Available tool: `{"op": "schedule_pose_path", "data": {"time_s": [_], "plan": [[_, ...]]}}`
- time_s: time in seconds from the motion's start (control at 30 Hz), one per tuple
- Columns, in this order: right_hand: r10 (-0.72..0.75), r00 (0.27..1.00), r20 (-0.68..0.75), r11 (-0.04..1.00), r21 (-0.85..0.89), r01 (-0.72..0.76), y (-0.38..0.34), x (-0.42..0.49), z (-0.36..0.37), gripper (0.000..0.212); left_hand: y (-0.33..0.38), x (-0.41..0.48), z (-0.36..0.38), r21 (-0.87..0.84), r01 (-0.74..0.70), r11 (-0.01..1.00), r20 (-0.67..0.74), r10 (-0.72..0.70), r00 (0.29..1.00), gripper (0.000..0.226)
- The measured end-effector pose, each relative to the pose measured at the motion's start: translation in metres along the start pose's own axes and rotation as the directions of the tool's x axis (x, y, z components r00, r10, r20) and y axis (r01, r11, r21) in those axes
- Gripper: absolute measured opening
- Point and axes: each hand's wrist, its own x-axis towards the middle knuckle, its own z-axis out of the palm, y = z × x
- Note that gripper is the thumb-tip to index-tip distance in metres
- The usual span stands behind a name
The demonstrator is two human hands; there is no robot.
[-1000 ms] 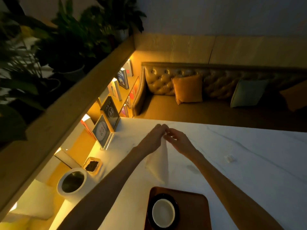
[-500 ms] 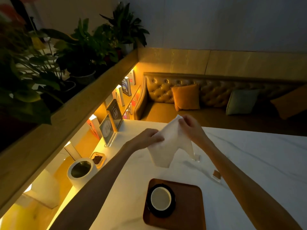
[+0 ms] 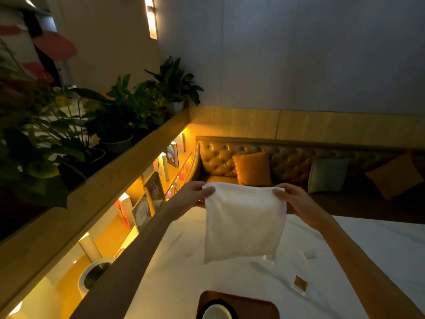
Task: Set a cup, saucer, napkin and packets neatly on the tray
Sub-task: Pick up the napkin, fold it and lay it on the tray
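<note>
At the bottom edge, the dark wooden tray [image 3: 259, 307] carries what looks like the white cup on its black saucer [image 3: 217, 311]. Beyond, a brown packet [image 3: 300, 283] lies on the white marble table [image 3: 379, 249]. Farther out, the left hand [image 3: 192, 194] and right hand [image 3: 293, 199] pinch the white cloth napkin [image 3: 243, 221] by its top corners, hanging open above the table: the napkin step, which next calls for folding and laying it on the tray.

This looks like a café or lounge booth in dim, warm light. A tufted leather bench [image 3: 276, 157] with cushions [image 3: 251, 168] runs along the wall at 12 to 2 o'clock, behind a white marble table [image 3: 368, 249]. At 9 to 10 o'clock, a lit shelf of displayed books [image 3: 158, 180] sits beneath a ledge of potted plants [image 3: 128, 111].
</note>
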Motion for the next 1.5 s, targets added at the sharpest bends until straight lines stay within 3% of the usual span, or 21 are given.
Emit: {"op": "schedule_pose_path", "data": {"time_s": [0.17, 0.27, 0.37, 0.5, 0.63, 0.87, 1.07, 1.3, 1.5], "plan": [[-0.091, 0.953, -0.289, 0.995, -0.064, 0.075, -0.011, 0.003, 0.024, 0.012, 0.012, 0.008, 0.026, 0.066, -0.040, 0.997, -0.340, 0.060, 0.938, 0.020], [-0.203, 0.928, -0.312, 0.975, -0.156, 0.161, -0.021, 0.004, 0.046, 0.011, 0.021, 0.010, 0.047, 0.118, -0.110, 0.987, -0.385, 0.147, 0.911, 0.025], [-0.367, 0.895, -0.253, 0.922, -0.225, 0.315, -0.037, 0.000, 0.073, 0.026, 0.032, 0.011, 0.069, 0.156, -0.179, 0.971, -0.355, 0.224, 0.907, 0.027], [-0.518, 0.854, -0.047, 0.791, -0.406, 0.458, -0.052, -0.006, 0.090, 0.022, 0.042, 0.006, 0.082, 0.157, -0.265, 0.951, -0.254, 0.299, 0.920, 0.017], [-0.525, 0.849, 0.059, 0.701, -0.536, 0.470, -0.057, -0.011, 0.087, 0.028, 0.041, -0.004, 0.069, 0.172, -0.290, 0.942, -0.199, 0.321, 0.926, 0.019], [-0.636, 0.771, 0.035, 0.499, -0.743, 0.445, -0.067, -0.008, 0.093, 0.019, 0.039, -0.014, 0.066, 0.079, -0.247, 0.966, -0.128, 0.256, 0.958, 0.022], [-0.553, 0.833, 0.017, 0.549, -0.744, 0.380, -0.081, -0.009, 0.089, 0.021, 0.043, -0.011, 0.061, 0.082, -0.238, 0.968, -0.179, 0.249, 0.952, 0.020], [-0.575, 0.814, 0.085, 0.458, -0.791, 0.406, -0.092, -0.020, 0.085, 0.021, 0.043, -0.006, 0.063, 0.276, -0.262, 0.925, -0.100, 0.298, 0.949, 0.019], [-0.521, 0.849, 0.087, 0.582, -0.691, 0.428, -0.086, -0.015, 0.074, 0.020, 0.052, -0.004, 0.054, 0.313, -0.333, 0.889, -0.125, 0.387, 0.914, 0.021]]}}
